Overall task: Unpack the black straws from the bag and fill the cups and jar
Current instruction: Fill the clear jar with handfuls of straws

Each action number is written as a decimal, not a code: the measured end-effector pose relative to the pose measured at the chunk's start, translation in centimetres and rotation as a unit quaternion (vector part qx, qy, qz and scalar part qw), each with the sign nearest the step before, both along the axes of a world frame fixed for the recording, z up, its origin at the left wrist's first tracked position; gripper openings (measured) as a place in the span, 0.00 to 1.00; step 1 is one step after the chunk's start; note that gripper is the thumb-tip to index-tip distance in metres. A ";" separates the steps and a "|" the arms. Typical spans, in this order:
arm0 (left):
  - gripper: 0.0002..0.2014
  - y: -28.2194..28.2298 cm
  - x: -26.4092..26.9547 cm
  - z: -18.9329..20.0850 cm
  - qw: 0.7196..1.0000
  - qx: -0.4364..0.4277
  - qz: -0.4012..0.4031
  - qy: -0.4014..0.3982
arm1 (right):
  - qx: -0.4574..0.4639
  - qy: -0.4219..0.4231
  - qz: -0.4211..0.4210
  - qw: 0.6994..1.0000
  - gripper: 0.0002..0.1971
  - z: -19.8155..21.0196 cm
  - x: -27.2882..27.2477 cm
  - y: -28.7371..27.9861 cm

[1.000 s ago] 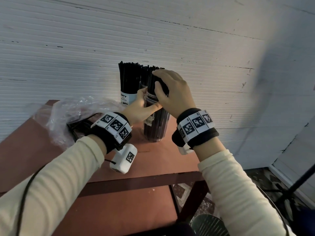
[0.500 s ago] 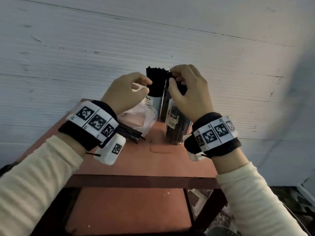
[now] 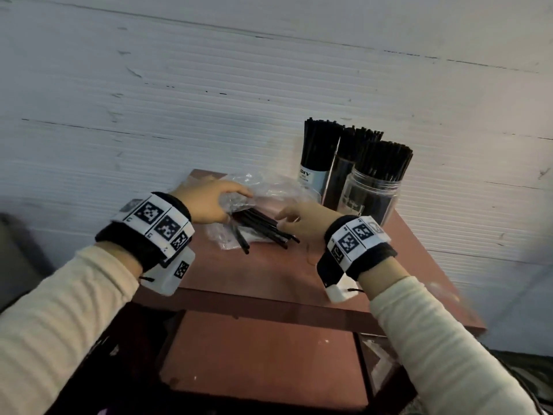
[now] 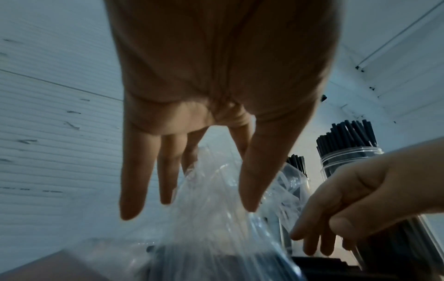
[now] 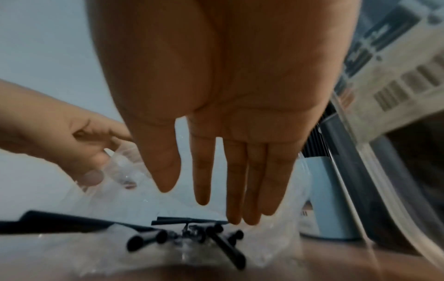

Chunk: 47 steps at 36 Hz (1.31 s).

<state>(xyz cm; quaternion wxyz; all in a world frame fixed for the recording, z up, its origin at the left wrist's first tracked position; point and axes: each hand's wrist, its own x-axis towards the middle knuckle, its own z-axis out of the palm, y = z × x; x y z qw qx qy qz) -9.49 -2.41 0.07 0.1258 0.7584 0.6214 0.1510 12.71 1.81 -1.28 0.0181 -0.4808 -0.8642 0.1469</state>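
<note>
Loose black straws point(image 3: 260, 227) point(image 5: 223, 245) lie half out of a crumpled clear bag point(image 3: 269, 187) point(image 4: 211, 218) on the reddish table point(image 3: 269, 271). My left hand point(image 3: 236, 205) point(image 4: 192, 205) is on the bag's top fold, fingers straight, plastic rising between thumb and fingers. Just above the straw ends hovers my right hand point(image 3: 281, 224) point(image 5: 211, 199), fingers straight and holding nothing. A clear jar point(image 3: 371, 196) point(image 4: 348, 157), a labelled cup point(image 3: 311, 178) and a dark cup point(image 3: 338, 181) stand at the back right, all packed with upright straws.
A white ribbed wall point(image 3: 179, 115) runs right behind the table. The table's front rail point(image 3: 254, 304) lies below my wrists, with a lower shelf point(image 3: 263, 354) under it. Bare tabletop point(image 3: 404, 265) shows in front of the jar.
Both hands have left the jar's straw tops and come down to the left. The left hand now touches the bag and the right hangs over the loose straws.
</note>
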 end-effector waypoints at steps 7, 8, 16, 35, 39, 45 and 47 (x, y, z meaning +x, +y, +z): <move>0.37 1.0 -1.1 -0.4 0.997 0.040 0.008 -0.060 | -0.042 -0.057 0.011 0.997 0.28 -0.5 -1.5 -0.4; 0.37 1.2 -1.4 -0.4 0.996 0.043 0.008 -0.080 | -0.043 -0.050 0.023 0.998 0.28 -0.3 -1.8 -0.6; 0.36 1.4 -3.5 0.3 0.984 0.024 -0.036 -0.172 | -0.035 -0.006 0.035 0.999 0.24 -0.1 -4.1 0.0; 0.45 2.9 -5.3 -0.2 0.976 -0.039 -0.088 -0.195 | -0.013 -0.078 0.044 0.996 0.24 -0.8 -9.5 3.9; 0.46 3.1 -5.7 0.1 0.975 -0.044 -0.093 -0.198 | 0.003 -0.073 0.044 0.996 0.22 -1.2 -10.1 5.0; 0.40 3.8 -6.0 0.4 0.969 -0.051 -0.067 -0.232 | -0.004 -0.100 0.064 0.993 0.24 -2.2 -11.1 6.5; 0.36 3.9 -6.1 0.3 0.965 -0.049 -0.060 -0.251 | -0.014 -0.095 0.068 0.993 0.22 -2.4 -11.0 7.0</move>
